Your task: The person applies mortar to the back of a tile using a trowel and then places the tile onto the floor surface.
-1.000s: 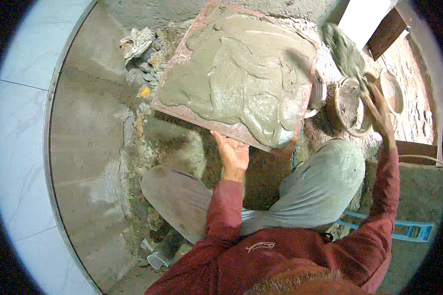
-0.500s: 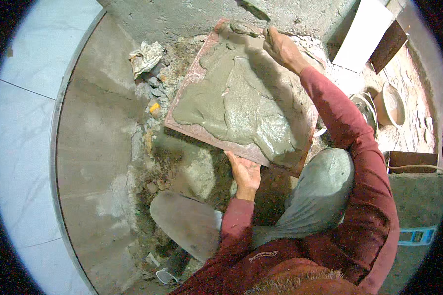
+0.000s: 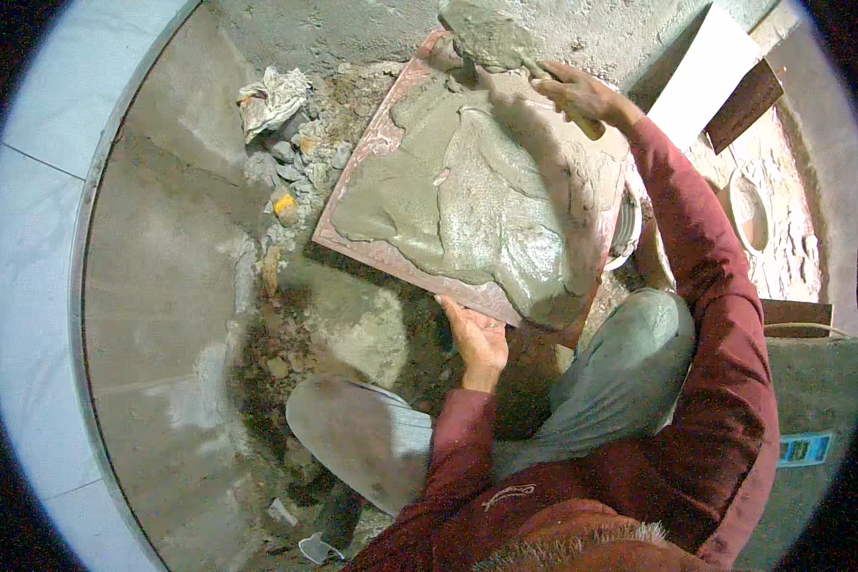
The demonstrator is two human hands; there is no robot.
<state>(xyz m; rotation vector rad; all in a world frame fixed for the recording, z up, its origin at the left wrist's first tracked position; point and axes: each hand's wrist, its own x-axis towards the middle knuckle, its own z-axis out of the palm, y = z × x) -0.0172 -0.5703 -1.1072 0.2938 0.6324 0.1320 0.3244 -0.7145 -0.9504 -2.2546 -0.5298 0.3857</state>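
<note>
My left hand [image 3: 477,338] grips the near edge of a square pinkish tile [image 3: 481,300], thumb on top and fingers underneath. The tile lies back face up in front of my knees. Wet grey mortar [image 3: 400,205] covers most of it in thick, uneven layers, leaving a bare strip along the left and near edges. Above its far end, my right hand [image 3: 582,95] is closed round the handle of a trowel [image 3: 494,38], whose blade is coated with mortar. What supports the tile from below is mostly hidden.
A rough wall [image 3: 353,33] stands behind the tile. At left lie rubble and a crumpled bag [image 3: 275,98]. To the right are a bucket [image 3: 627,229] partly behind my arm, a leaning white board [image 3: 705,76], a bowl-like container [image 3: 751,214] and a blue tool [image 3: 804,450].
My right hand has moved slightly right and nearer, turning the trowel so its mortar-coated blade now shows. My left hand stays at the tile's edge. The whole view has shifted a little.
</note>
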